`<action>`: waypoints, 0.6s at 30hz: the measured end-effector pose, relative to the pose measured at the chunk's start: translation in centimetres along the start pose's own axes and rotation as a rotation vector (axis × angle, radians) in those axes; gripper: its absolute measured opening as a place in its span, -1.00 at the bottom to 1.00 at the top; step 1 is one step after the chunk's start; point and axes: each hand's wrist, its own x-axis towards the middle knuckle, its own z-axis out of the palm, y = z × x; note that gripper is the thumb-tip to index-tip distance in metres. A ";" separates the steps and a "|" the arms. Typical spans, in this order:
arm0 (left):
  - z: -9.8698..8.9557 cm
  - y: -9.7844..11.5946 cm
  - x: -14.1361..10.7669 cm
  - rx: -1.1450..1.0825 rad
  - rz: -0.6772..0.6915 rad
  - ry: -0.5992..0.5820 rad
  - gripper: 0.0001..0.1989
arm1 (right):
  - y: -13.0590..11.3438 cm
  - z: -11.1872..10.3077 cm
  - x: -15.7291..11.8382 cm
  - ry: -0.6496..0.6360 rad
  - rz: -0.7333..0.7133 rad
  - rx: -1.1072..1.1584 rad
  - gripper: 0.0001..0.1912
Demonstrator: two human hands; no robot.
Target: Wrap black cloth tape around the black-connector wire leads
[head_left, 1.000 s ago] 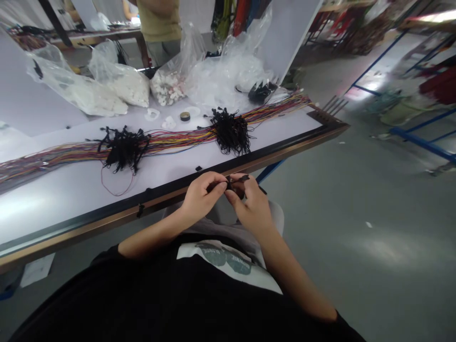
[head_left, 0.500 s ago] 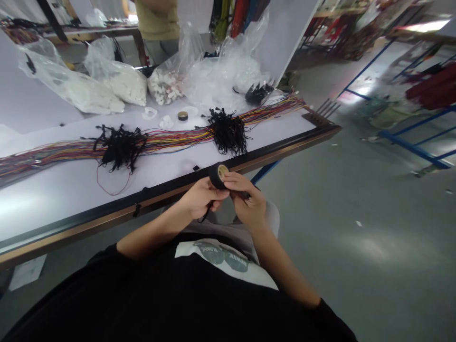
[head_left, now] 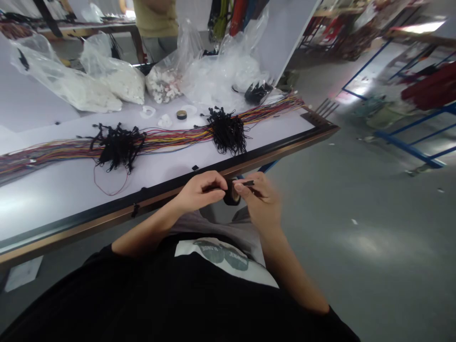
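A roll of black tape (head_left: 232, 197) is between my two hands, just off the table's front edge, its pale core turned toward the right. My left hand (head_left: 203, 191) is closed in a pinch, thumb and forefinger meeting at the roll's left side; what lies between them is hidden. My right hand (head_left: 263, 202), partly blurred, pinches a thin black cable piece (head_left: 248, 183) that sticks out over its fingers. Its thumb tip is at the roll's right side. Whether the tape is stuck to the cable cannot be made out.
Long coloured wires (head_left: 171, 140) run along the white table (head_left: 167, 168), with two bunches of black cable ends (head_left: 119, 147) on them. Another tape roll (head_left: 181, 115) lies behind. Plastic bags (head_left: 131, 83) of white parts line the back. A small black piece (head_left: 195, 167) lies near the front edge.
The tape roll has moved down and to the right and turned. My left hand has come off it into a pinch, and my right hand has shifted right, showing the black piece.
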 end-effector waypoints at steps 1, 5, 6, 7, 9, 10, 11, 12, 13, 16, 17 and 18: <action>0.1 0.0 0.0 0.091 0.000 0.031 -0.90 | -0.2 0.0 -0.1 -0.002 0.007 -0.036 -0.87; 1.3 -0.1 -0.1 0.356 -0.044 0.205 -0.95 | -0.6 0.6 -0.6 -0.047 0.113 -0.104 -0.84; 1.6 -0.3 -0.1 0.381 -0.043 0.235 -0.92 | -0.6 0.7 -0.6 -0.050 0.121 -0.126 -0.85; 1.9 -0.4 -0.2 0.379 -0.038 0.257 -0.91 | -0.6 0.8 -0.6 -0.046 0.115 -0.155 -0.86; 2.2 -0.7 -0.2 0.290 -0.040 0.299 -0.96 | -0.4 0.9 -0.5 -0.018 0.068 -0.219 -0.88; 2.2 -0.9 -0.1 0.204 -0.054 0.319 -0.92 | -0.3 0.8 -0.4 -0.003 0.037 -0.247 -0.89; 2.2 -1.0 0.1 0.099 -0.082 0.325 -0.81 | -0.2 0.8 -0.3 0.000 0.007 -0.270 -0.90; 2.1 -1.0 0.3 -0.011 -0.118 0.311 -0.70 | -0.2 0.7 -0.3 -0.010 -0.022 -0.286 -0.91; 2.0 -1.1 0.5 -0.110 -0.161 0.275 -0.62 | -0.3 0.7 -0.3 -0.032 -0.042 -0.295 -0.92; 1.9 -1.2 1.0 -0.279 -0.259 0.111 -0.57 | -0.6 0.8 -0.5 -0.092 -0.034 -0.274 -0.92; 1.9 -1.2 1.0 -0.308 -0.265 0.082 -0.57 | -0.6 0.8 -0.6 -0.080 -0.006 -0.252 -0.90; 1.8 -1.3 0.9 -0.332 -0.254 0.075 -0.56 | -0.6 0.9 -0.7 -0.056 0.032 -0.221 -0.87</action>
